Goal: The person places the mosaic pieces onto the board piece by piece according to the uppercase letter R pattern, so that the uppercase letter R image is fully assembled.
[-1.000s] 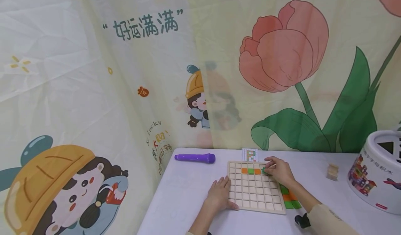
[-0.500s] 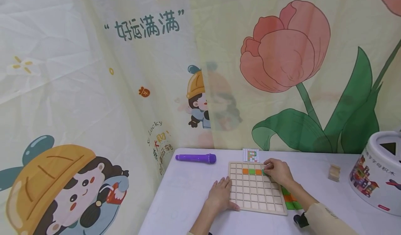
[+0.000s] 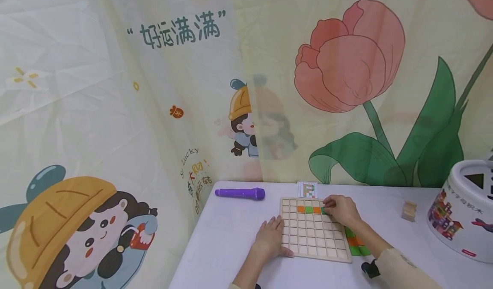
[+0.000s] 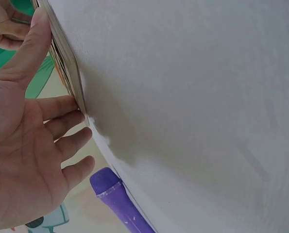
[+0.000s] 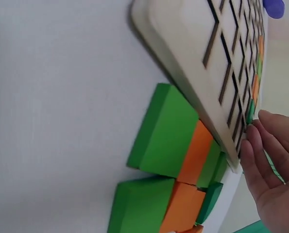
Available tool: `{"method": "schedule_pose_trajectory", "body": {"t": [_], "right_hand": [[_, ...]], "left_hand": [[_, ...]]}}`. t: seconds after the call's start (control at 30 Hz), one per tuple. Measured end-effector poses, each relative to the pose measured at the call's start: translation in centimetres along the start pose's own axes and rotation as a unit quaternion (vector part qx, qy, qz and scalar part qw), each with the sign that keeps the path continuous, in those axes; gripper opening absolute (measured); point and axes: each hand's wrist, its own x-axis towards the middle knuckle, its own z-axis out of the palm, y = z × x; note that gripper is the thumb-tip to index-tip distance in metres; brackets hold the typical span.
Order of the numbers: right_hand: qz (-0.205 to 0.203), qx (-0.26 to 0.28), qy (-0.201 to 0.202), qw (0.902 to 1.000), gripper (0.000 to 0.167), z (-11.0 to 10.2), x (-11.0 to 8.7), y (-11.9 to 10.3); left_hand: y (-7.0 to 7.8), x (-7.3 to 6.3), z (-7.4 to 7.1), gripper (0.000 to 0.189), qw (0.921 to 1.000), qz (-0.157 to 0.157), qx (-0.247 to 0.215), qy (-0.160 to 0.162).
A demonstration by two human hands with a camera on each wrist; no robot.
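Observation:
A wooden grid board [image 3: 308, 237] lies on the table. My left hand [image 3: 269, 239] rests against its left side, fingers extended; in the left wrist view the thumb and fingertips touch the board's edge. Over the board's far right part, my right hand [image 3: 343, 210] pinches a dark green tile [image 5: 250, 111] at a grid square. That tile stands at the right end of a row of an orange tile [image 3: 301, 210], a light green tile [image 3: 309, 210] and another orange tile [image 3: 317, 210]. My right fingers partly hide the dark green one.
Several loose green and orange tiles [image 5: 168, 136] lie beside the board's right edge. Behind the board is a pattern card [image 3: 307, 190]. A purple toy microphone [image 3: 239, 193] lies at the back left. Small wooden blocks [image 3: 409, 211] and a white tub [image 3: 462, 212] stand at the right.
The dark green tile and my right fingers have shifted slightly left, bringing the tile close to the orange one in the row. My left hand has stayed at the board's edge.

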Motion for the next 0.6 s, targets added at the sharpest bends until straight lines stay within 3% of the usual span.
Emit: {"method": "schedule_pose_trajectory", "body": {"t": [0.27, 0.6], "right_hand": [[0.016, 0.021, 0.002, 0.9996, 0.017, -2.4, -1.1, -0.1], [0.008, 0.003, 0.013, 0.9999, 0.017, -4.4, -3.1, 1.5]], "left_hand": [[0.1, 0.0, 0.1, 0.114, 1.0, 0.004, 0.0, 0.003], [0.1, 0.1, 0.1, 0.113, 1.0, 0.005, -0.002, 0.004]]}}
